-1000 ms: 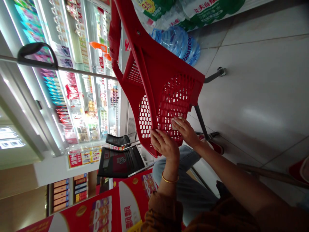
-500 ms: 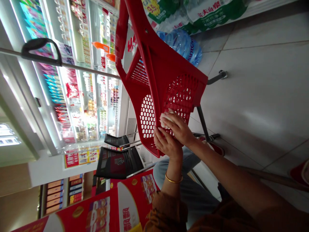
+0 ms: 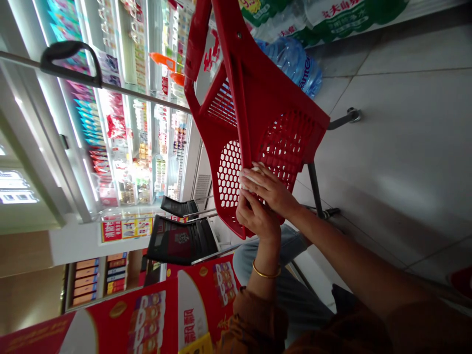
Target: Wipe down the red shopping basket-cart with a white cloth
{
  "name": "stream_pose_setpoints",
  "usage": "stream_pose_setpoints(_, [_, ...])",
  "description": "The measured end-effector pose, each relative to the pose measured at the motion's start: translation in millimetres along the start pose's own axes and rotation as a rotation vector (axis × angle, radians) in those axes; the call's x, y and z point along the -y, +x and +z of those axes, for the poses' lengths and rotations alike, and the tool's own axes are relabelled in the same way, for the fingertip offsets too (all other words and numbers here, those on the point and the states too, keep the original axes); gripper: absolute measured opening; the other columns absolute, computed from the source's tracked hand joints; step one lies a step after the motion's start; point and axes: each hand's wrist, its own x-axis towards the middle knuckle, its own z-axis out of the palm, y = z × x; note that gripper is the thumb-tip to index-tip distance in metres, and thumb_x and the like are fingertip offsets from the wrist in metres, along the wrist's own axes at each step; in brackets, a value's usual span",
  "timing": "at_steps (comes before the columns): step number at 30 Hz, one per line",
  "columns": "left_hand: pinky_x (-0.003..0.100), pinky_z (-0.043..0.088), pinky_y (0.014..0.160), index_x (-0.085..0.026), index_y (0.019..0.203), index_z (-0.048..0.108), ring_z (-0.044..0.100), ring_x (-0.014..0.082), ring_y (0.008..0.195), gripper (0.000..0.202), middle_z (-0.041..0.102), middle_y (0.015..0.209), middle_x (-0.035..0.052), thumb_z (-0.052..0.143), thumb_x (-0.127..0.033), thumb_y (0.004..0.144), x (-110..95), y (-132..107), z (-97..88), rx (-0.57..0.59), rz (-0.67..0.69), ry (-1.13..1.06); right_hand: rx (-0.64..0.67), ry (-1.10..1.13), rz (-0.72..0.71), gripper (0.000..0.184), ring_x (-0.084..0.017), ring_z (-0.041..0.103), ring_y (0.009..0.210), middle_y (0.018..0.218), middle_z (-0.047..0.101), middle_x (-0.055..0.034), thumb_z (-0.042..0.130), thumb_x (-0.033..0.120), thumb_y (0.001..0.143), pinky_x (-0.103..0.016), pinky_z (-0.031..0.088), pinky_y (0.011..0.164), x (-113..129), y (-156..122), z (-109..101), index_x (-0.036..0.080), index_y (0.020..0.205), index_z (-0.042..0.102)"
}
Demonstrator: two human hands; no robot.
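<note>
A red plastic shopping cart (image 3: 283,93) appears tipped sideways in this tilted view. Against its rim, my right hand (image 3: 271,189) presses a crumpled white cloth or tissue (image 3: 253,172), mostly covered by the fingers. My left hand (image 3: 258,216), with a gold bangle at the wrist, lies just beside it, its bent fingers closed on the cart's edge near the honeycomb side. The two hands' fingers nearly meet, and the left thumb is hard to make out.
Large blue water bottles (image 3: 295,61) and green-wrapped packs (image 3: 342,24) stand behind the cart. A lit cooler shelf (image 3: 121,113) is at left, with a dark door handle (image 3: 70,64). Dark folding chairs (image 3: 184,241) and a red printed box (image 3: 121,319) are nearby. Grey floor tiles (image 3: 405,147) lie right.
The view has shifted, so the cart appears farther right. My right hand has moved slightly toward the rim, and less of the white cloth shows. The left fingers have bent more.
</note>
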Motion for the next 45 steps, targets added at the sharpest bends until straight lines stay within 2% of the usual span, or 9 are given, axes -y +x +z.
stream_pose_setpoints(6, [0.044,0.048,0.093,-0.014,0.128,0.059,0.061,0.0246,0.103,0.041,0.064,0.114,0.0189,0.04,-0.034,0.098,-4,5,-0.1,0.006,-0.004,0.063,0.026,0.031,0.031,0.052,-0.019,0.028,0.145,0.151,0.04,0.008,0.04,0.02,0.099,-0.047,0.026,0.123,-5,-7,1,0.038,0.147,0.03])
stream_pose_setpoints(11, [0.043,0.046,0.094,-0.013,0.128,0.059,0.059,0.0245,0.105,0.038,0.063,0.116,0.0187,0.041,-0.027,0.097,-3,8,-3.7,0.022,0.061,0.143,0.002,0.042,0.033,0.056,-0.019,0.027,0.145,0.151,0.04,0.0065,0.038,0.017,0.1,-0.047,0.027,0.122,-11,-21,-1,0.038,0.149,0.022])
stream_pose_setpoints(17, [0.046,0.045,0.097,-0.009,0.134,0.053,0.055,0.0281,0.113,0.044,0.058,0.125,0.0222,0.039,-0.026,0.096,0,15,-13.4,0.16,0.103,0.171,-0.068,0.016,0.071,0.057,-0.019,0.026,0.145,0.149,0.043,0.0042,0.038,0.017,0.1,-0.047,0.03,0.121,-28,-49,4,0.038,0.15,0.02])
stream_pose_setpoints(21, [0.048,0.043,0.101,-0.008,0.136,0.05,0.052,0.0288,0.119,0.046,0.057,0.129,0.0228,0.037,-0.026,0.097,1,17,-16.6,0.204,0.113,0.133,-0.091,0.035,0.079,0.055,-0.019,0.026,0.145,0.149,0.044,0.0021,0.04,0.018,0.1,-0.048,0.03,0.121,-35,-58,7,0.036,0.149,0.024])
stream_pose_setpoints(28, [0.046,0.044,0.103,-0.009,0.139,0.046,0.054,0.0276,0.119,0.047,0.054,0.138,0.0194,0.037,-0.026,0.097,0,24,-13.0,0.162,0.148,0.129,-0.154,0.045,0.136,0.046,-0.021,0.032,0.143,0.143,0.052,0.0005,0.043,0.023,0.099,-0.048,0.033,0.119,-40,-68,6,0.034,0.144,0.039])
stream_pose_setpoints(33, [0.042,0.042,0.106,-0.013,0.14,0.046,0.055,0.0249,0.121,0.045,0.055,0.139,0.0144,0.039,-0.026,0.097,-1,26,-8.0,0.167,0.156,0.116,-0.215,0.051,0.133,0.051,-0.021,0.039,0.139,0.143,0.051,0.0019,0.041,0.02,0.1,-0.05,0.035,0.118,-30,-50,-2,0.038,0.147,0.032])
stream_pose_setpoints(35, [0.042,0.041,0.108,-0.014,0.14,0.046,0.053,0.0241,0.125,0.045,0.054,0.14,0.0132,0.04,-0.024,0.097,-1,24,-6.1,0.159,0.157,0.114,-0.17,0.061,0.125,0.053,-0.021,0.039,0.139,0.146,0.048,0.0053,0.04,0.021,0.1,-0.05,0.032,0.12,-22,-35,-6,0.042,0.147,0.028])
stream_pose_setpoints(39, [0.04,0.04,0.11,-0.012,0.14,0.045,0.048,0.0229,0.132,0.044,0.053,0.141,0.0147,0.039,-0.021,0.098,-3,21,-3.2,0.163,0.158,0.088,-0.019,0.051,0.075,0.055,-0.022,0.026,0.145,0.152,0.038,0.0097,0.038,0.024,0.101,-0.049,0.026,0.123,-13,-13,-8,0.043,0.149,0.02])
stream_pose_setpoints(45, [0.04,0.038,0.112,-0.012,0.141,0.043,0.045,0.0215,0.134,0.044,0.052,0.141,0.0161,0.029,-0.018,0.1,-11,19,0.8,0.176,0.068,0.077,-0.059,0.058,0.093,0.056,-0.022,0.021,0.147,0.151,0.04,0.0073,0.037,0.022,0.101,-0.05,0.024,0.123,-19,-23,4,0.041,0.15,0.02])
